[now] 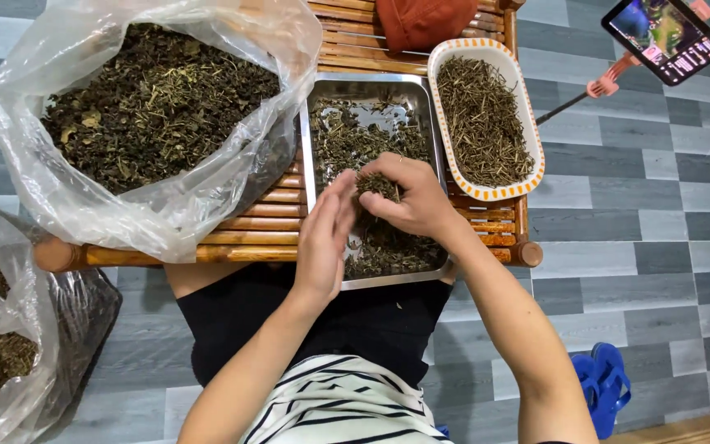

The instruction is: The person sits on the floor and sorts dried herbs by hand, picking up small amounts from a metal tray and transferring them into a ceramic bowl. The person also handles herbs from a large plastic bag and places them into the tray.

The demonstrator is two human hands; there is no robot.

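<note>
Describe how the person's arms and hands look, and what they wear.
Both forearms are bare, with no sleeves reaching them. The left hand and right hand are ungloved, with no rings, watch or bracelets visible. A black-and-white striped garment and black shorts show below.

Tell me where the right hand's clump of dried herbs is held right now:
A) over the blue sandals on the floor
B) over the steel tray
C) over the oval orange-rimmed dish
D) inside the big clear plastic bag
B: the right hand pinches the clump of dried herbs above the steel tray, with the left hand beside it.
</note>
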